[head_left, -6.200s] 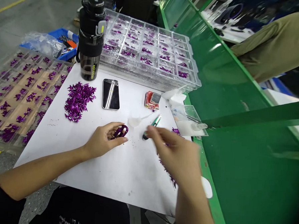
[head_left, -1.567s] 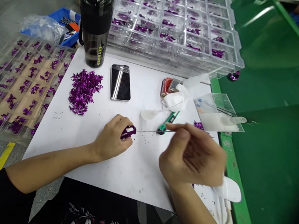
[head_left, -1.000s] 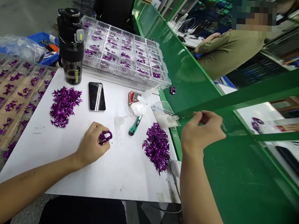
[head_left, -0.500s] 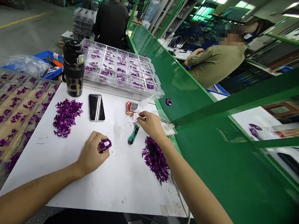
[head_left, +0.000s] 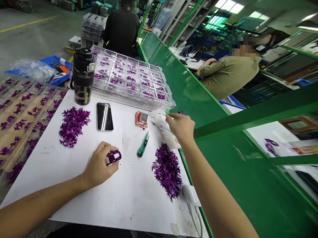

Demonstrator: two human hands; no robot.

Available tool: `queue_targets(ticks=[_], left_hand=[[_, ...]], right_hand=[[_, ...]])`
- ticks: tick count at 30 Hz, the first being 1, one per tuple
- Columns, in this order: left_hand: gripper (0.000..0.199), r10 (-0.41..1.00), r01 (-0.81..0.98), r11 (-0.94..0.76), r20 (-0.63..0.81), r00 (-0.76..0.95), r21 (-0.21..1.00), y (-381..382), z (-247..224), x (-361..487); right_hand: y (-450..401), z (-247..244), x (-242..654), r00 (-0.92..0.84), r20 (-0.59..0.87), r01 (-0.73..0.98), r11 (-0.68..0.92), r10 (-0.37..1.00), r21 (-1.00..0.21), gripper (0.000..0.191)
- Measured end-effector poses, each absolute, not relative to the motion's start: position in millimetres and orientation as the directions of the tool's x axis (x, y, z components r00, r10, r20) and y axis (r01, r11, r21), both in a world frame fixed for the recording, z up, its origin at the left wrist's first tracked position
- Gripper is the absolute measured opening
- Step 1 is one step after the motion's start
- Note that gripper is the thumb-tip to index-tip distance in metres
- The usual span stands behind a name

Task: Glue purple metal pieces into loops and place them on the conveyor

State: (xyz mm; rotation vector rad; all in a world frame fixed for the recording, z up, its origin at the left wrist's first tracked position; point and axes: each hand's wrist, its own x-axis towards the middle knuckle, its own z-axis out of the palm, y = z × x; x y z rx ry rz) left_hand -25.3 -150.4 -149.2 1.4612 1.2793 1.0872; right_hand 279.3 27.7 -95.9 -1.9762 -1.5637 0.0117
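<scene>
My left hand is closed around a small glossy purple shell, shaped rather like a toy car body, just above the white tabletop. Farther right, the fingers of my right hand are pinched together over crumpled white tissue and clear plastic at the table's edge. What is between those fingertips is too small to make out. Between the hands lies a green utility knife. A heap of pointed purple pieces is below my right hand, and a second purple heap lies at the left.
A phone, a dark bottle and a small red packet stand or lie on the table. Behind are stacked compartment trays. A green ledge borders the right side. Two people sit farther off.
My right hand has moved right, from beside the red packet to over the plastic at the edge. The purple shell has turned slightly in my left hand. A white cable-ended device now shows lower right.
</scene>
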Motion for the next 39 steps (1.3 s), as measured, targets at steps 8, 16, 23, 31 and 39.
queue_targets(ticks=[8, 16, 23, 31, 39], left_hand=[[0.033, 0.987, -0.077, 0.05, -0.038, 0.155, 0.996, -145.5, -143.0, -28.8], [0.035, 0.934, -0.43, 0.27, -0.125, 0.336, 0.862, -138.0, -137.7, -37.0], [0.038, 0.912, -0.385, 0.286, -0.126, 0.39, 0.877, -135.8, -136.9, -38.9], [0.042, 0.894, -0.404, 0.302, -0.109, 0.435, 0.863, -134.4, -142.4, -37.8], [0.063, 0.909, -0.452, 0.285, -0.089, 0.407, 0.845, -137.6, -150.4, -36.2]], right_hand=[[-87.2, -106.2, 212.1, 0.073, 0.77, 0.812, 0.41, 0.634, -0.415, 0.017], [-147.8, -148.1, 156.3, -0.336, 0.783, 0.564, 0.778, 0.523, -0.277, 0.038], [-154.6, -147.0, 158.6, -0.292, 0.74, 0.524, 0.749, 0.606, -0.406, 0.047], [-159.1, -151.8, 159.4, -0.26, 0.761, 0.541, 0.742, 0.595, -0.396, 0.034], [-156.6, -155.0, 158.2, -0.26, 0.745, 0.539, 0.733, 0.614, -0.416, 0.035]])
